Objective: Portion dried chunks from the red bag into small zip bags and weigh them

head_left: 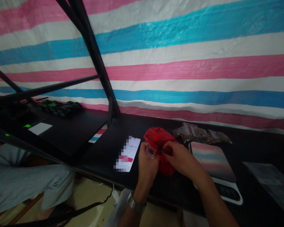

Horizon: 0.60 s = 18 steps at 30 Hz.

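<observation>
A crumpled red plastic bag (159,137) lies on the black table (123,129) in front of me. My right hand (180,159) grips the bag's mouth from the right. My left hand (147,162), with a metal watch on its wrist, pinches a small clear plastic packet (150,152) right beside the bag's opening. Both hands touch or nearly touch over the bag.
A phone (129,153) with a lit screen lies left of my hands. A flat scale (214,164) sits on the right, several small clear packets of brownish contents (201,134) behind it, clear sheets (267,173) far right. A person in grey (26,186) sits at left under black frame bars (97,60).
</observation>
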Tool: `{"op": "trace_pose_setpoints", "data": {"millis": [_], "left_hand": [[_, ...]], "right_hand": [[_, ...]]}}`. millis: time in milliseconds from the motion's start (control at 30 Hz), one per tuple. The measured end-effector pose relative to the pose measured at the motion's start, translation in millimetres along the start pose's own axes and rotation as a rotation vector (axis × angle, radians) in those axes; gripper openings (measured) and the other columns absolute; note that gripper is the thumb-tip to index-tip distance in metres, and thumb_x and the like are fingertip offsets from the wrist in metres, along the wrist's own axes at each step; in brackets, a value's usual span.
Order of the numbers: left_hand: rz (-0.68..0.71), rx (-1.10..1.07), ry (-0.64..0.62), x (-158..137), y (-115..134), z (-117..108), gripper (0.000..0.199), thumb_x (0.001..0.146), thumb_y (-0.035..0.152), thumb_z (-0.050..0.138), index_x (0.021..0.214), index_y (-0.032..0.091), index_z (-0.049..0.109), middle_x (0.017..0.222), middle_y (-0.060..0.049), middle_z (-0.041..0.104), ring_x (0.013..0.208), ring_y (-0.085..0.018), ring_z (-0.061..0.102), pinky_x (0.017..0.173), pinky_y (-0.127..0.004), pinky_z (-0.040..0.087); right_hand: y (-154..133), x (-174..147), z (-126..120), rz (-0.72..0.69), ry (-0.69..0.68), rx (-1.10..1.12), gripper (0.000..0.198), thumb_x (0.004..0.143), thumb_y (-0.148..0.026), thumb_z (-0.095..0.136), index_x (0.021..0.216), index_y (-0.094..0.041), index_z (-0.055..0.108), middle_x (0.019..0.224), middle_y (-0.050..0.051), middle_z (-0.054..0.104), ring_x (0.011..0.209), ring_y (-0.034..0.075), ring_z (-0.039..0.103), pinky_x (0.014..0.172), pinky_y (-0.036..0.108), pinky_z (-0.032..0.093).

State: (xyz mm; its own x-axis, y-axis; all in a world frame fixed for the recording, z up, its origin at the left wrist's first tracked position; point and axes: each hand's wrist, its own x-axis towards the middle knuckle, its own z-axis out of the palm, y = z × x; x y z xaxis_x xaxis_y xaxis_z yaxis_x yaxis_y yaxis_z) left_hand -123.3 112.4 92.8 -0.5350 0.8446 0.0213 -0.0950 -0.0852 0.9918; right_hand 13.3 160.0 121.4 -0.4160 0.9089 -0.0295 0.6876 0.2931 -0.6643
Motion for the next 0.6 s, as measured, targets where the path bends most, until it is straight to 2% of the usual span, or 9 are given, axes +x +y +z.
{"op": "trace_pose_setpoints", "data": {"millis": [167,300,467,600], "left_hand": [[-0.073,-0.131,0.009,4,1,0,0.037,0.058,0.006,0.062,0.087,0.024,0.048,0.072,0.009,0.055,0.064,-0.011,0.052,0.061,-0.022,0.041],[-0.083,-0.184,-0.002,3,2,1,0.037,0.058,0.01,0.066,0.088,0.024,0.048,0.072,0.009,0.052,0.064,-0.01,0.051,0.06,-0.021,0.042],[-0.029,-0.147,-0.001,2,0,4,0.036,0.059,0.009,0.065,0.087,0.024,0.048,0.073,0.008,0.055,0.067,-0.011,0.053,0.064,-0.021,0.044],[0.006,-0.093,-0.029,2,1,6,0.034,0.059,0.006,0.063,0.086,0.023,0.051,0.072,0.007,0.058,0.067,-0.012,0.055,0.065,-0.023,0.045]], "right_hand": [[14,1,-4,-0.014,0.018,0.224,0.009,0.091,-0.021,0.063,0.095,-0.022,0.071,0.096,0.006,0.08,0.088,0.022,0.074,0.077,0.032,0.051],[22,3,-7,0.031,-0.001,0.359,0.011,0.088,-0.02,0.063,0.095,-0.021,0.071,0.091,0.005,0.08,0.085,0.021,0.074,0.076,0.031,0.053],[19,0,-15,0.105,-0.011,0.495,0.013,0.087,-0.028,0.065,0.094,-0.019,0.071,0.082,0.003,0.076,0.075,0.018,0.07,0.065,0.027,0.049],[17,-2,-20,0.117,-0.017,0.546,0.019,0.086,-0.035,0.068,0.097,-0.019,0.071,0.081,0.002,0.075,0.074,0.017,0.069,0.063,0.027,0.048]]}}
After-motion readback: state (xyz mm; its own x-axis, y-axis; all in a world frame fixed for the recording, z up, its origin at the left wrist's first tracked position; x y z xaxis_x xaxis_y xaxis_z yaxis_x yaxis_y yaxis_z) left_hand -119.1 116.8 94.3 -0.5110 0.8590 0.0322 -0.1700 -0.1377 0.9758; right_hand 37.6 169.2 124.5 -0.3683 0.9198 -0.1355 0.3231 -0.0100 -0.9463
